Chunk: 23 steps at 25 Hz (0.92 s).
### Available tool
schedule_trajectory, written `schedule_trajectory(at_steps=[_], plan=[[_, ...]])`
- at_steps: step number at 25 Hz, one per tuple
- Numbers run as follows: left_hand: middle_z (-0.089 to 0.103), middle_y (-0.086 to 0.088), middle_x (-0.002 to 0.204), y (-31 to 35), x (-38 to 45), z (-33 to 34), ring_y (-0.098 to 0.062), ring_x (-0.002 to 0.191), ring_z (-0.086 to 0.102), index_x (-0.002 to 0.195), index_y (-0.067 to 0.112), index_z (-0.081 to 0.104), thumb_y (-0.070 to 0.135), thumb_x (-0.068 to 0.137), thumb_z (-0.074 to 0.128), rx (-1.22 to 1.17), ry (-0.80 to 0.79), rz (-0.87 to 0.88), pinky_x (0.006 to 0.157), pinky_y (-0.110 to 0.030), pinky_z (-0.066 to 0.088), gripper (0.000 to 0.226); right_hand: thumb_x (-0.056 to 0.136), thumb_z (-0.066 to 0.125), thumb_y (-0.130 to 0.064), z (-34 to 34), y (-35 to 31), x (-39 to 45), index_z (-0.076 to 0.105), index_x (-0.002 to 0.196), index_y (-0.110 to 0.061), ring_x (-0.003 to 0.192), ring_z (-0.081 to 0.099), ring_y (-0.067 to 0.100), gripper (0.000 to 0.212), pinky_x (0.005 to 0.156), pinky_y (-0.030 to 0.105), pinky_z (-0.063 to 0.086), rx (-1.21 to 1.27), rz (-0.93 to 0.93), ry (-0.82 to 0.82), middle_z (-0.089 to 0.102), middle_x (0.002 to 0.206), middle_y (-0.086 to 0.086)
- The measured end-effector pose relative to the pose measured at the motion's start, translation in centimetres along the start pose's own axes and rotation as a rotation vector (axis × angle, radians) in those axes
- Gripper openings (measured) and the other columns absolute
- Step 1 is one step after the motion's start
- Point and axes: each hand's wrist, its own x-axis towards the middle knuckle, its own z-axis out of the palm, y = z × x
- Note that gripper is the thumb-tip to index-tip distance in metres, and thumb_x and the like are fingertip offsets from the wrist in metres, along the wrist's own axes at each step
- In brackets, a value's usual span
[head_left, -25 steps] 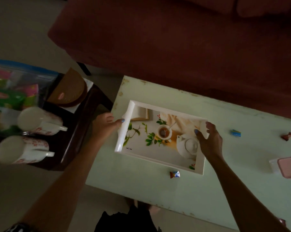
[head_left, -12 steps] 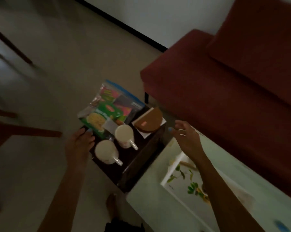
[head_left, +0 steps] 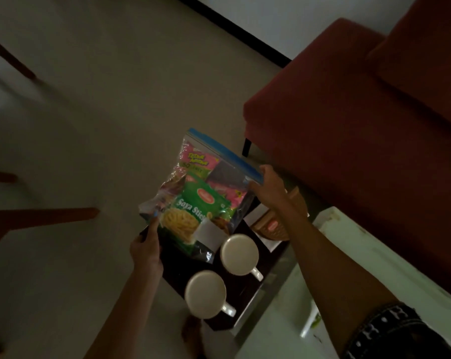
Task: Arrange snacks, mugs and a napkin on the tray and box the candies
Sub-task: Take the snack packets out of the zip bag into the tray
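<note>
dim room, pale floor, red sofa [head_left: 353,104] behind; dark side table [head_left: 234,291] set against the pale green table [head_left: 374,268]. step in hand, by judgement: fetching the snacks for the tray. clear zip bag of snack packets [head_left: 201,193] over the side table's far-left corner, seemingly lifted, though contact underneath hard to tell. left hand [head_left: 146,251] closed on the bag's near-left corner; right hand [head_left: 269,186] pinching the blue zip strip at the bag's far-right end. two white mugs [head_left: 223,272] upright at the side table's near edge, just beside the bag, untouched. brown woven thing [head_left: 273,226] on a white napkin [head_left: 267,239] at the right edge, partly hidden by the right forearm. tray [head_left: 311,326] barely visible at the green table's left end. next move likely calls for carrying the bag across, clear of the mugs.
</note>
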Motion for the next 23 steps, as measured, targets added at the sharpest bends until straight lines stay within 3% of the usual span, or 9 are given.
schedule_trajectory(at_steps=[2,4,10,12,15,17,19,21,23], plan=[[0.065,-0.01,0.09,0.0,1.4,0.7,-0.027,0.083,0.063,0.076,0.013,0.06,0.049,0.07,0.072,-0.019,-0.024,-0.005,0.082,-0.041,0.053,0.039,0.09,0.059,-0.029,1.3,0.1,2.7,0.023,0.146,-0.009,0.135,0.037,0.031,0.069,0.108,0.042,0.036,-0.06,0.022,-0.014,0.034,0.15,0.015],[0.066,-0.01,0.097,0.1,2.2,1.2,-0.029,0.089,0.064,0.083,0.012,0.061,0.048,0.072,0.071,-0.039,-0.018,-0.007,0.087,-0.043,0.052,0.039,0.094,0.052,-0.032,1.9,0.1,4.7,0.022,0.146,-0.009,0.136,0.036,0.034,0.065,0.11,0.046,0.033,-0.139,0.056,-0.02,0.037,0.149,0.015],[0.064,-0.012,0.101,1.1,2.6,2.3,-0.028,0.089,0.063,0.102,0.006,0.06,0.027,0.078,0.071,-0.117,0.01,-0.036,0.082,-0.04,0.053,0.034,0.088,0.061,-0.02,2.1,-0.5,5.8,0.064,0.112,-0.006,0.099,0.062,0.026,0.028,0.079,0.031,0.046,-0.097,0.021,0.098,0.067,0.107,0.013],[0.064,-0.009,0.095,2.0,2.0,2.9,-0.024,0.083,0.063,0.095,0.007,0.062,0.024,0.08,0.069,-0.134,0.002,0.024,0.068,-0.032,0.057,0.023,0.087,0.062,-0.018,1.0,-1.4,4.7,0.067,0.105,-0.007,0.086,0.06,0.02,0.022,0.071,0.027,0.043,-0.045,-0.023,0.142,0.067,0.095,0.009],[0.062,-0.001,0.083,4.7,0.6,4.4,-0.014,0.068,0.058,0.078,0.018,0.06,0.025,0.083,0.065,-0.14,-0.061,0.157,0.044,-0.017,0.05,0.009,0.086,0.064,-0.018,-2.4,-3.4,2.2,0.069,0.106,-0.011,0.09,0.063,0.019,0.022,0.08,0.034,0.052,0.045,-0.094,0.242,0.07,0.101,0.008],[0.064,-0.003,0.092,6.6,-1.4,5.9,-0.018,0.074,0.06,0.09,0.014,0.064,0.026,0.083,0.063,-0.129,-0.108,0.208,0.055,-0.024,0.051,0.014,0.085,0.065,-0.021,-6.0,-4.3,-0.3,0.069,0.104,-0.014,0.088,0.064,0.018,0.021,0.078,0.035,0.053,0.103,-0.138,0.318,0.071,0.099,0.004],[0.066,-0.008,0.102,7.8,-4.5,7.7,-0.023,0.083,0.065,0.106,0.006,0.063,0.026,0.081,0.064,-0.139,-0.158,0.251,0.07,-0.033,0.054,0.031,0.085,0.065,-0.019,-10.3,-4.9,-3.5,0.07,0.103,-0.014,0.08,0.062,0.012,0.02,0.068,0.025,0.048,0.17,-0.174,0.38,0.069,0.092,0.0],[0.065,-0.008,0.1,7.6,-8.9,9.3,-0.02,0.077,0.066,0.105,0.008,0.061,0.028,0.082,0.063,-0.134,-0.252,0.291,0.065,-0.031,0.055,0.03,0.084,0.064,-0.016,-15.2,-4.8,-7.5,0.071,0.101,-0.014,0.076,0.06,0.012,0.019,0.063,0.024,0.045,0.253,-0.192,0.433,0.067,0.086,0.0],[0.063,-0.007,0.1,6.0,-13.8,10.6,-0.018,0.077,0.063,0.099,0.011,0.059,0.032,0.085,0.059,-0.054,-0.341,0.297,0.063,-0.029,0.053,0.026,0.084,0.064,-0.015,-19.8,-4.4,-11.8,0.071,0.094,-0.015,0.073,0.06,0.016,0.013,0.065,0.034,0.048,0.351,-0.208,0.465,0.066,0.081,0.005]])
